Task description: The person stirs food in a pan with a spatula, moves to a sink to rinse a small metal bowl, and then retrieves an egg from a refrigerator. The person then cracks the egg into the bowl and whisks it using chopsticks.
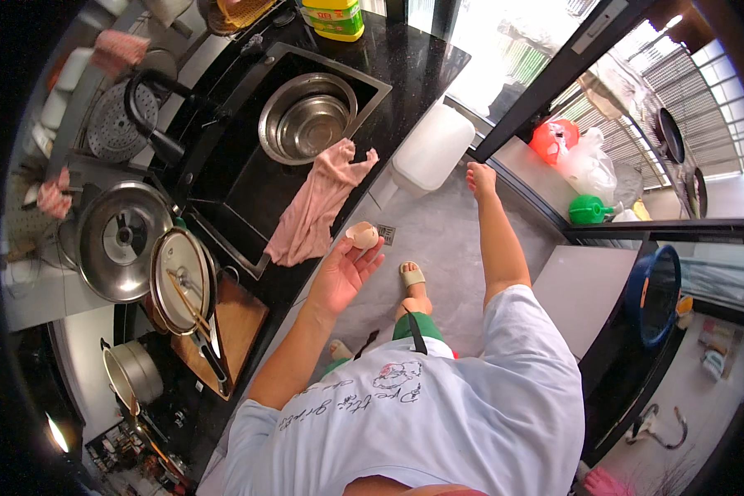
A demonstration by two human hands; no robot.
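My left hand point(342, 279) is palm up beside the counter's front edge. A broken eggshell point(362, 235), hollow side showing, is held at its thumb and fingertips. Just left of it a pink cloth point(316, 204) drapes over the front rim of the black sink point(248, 192). Inside the sink stand nested steel bowls point(313, 127). My right hand point(482, 178) is stretched forward, fingers loosely curled in, with nothing visible in it. Closest to that hand are a white plastic bin point(437, 149) and the dark door frame point(502, 133).
A wooden cutting board point(242, 322), a knife point(211, 359) and a lidded pan point(183, 279) with chopsticks on top are on the counter at left. A black faucet point(161, 139) arches near the sink. A detergent bottle point(335, 18) stands at the back. At right hangs a blue basin point(654, 296).
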